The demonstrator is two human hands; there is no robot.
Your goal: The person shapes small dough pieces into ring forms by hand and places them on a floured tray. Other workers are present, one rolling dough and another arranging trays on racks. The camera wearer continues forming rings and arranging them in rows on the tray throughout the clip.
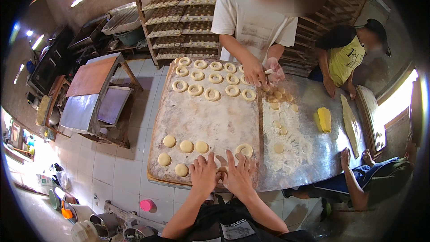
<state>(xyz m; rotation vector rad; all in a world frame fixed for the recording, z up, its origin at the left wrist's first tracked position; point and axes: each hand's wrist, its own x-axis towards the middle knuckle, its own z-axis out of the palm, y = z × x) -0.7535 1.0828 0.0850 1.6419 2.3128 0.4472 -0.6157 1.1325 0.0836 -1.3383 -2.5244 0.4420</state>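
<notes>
Fingers of the left hand [204, 175] and the right hand [238, 178] are partly spread and bent downward, thumbs drawn toward each other near the front edge of the wooden-topped table [206, 118]. A piece of dough [221, 169] lies between them, mostly covered and blurred, so I cannot tell whether either hand grips it or merely rests against it.

Judging by its neighbours, the step seems to be opening a flat round into a ring. That probably goes best with light, even pressure from both sides, turning the piece little by little so its wall comes out equally thick; tugging at one spot would likely thin or tear it.

Just beyond the right fingertips sits a dough ring [244, 145], a handy pattern to match for width and opening. Near the left hand, five flat dough rounds [187, 146] lie close together; the left wrist should clear the nearest to avoid denting it.

Farther out, shaped rings [195, 85] stand in rows at the table's far end, and similar spacing would suit this piece. To the right, a metal table [313, 161] bears loose flour [289, 136] and small dough discs [278, 148]; a little flour should curb sticking. Beyond stands a co-worker in a white shirt [225, 18].
</notes>
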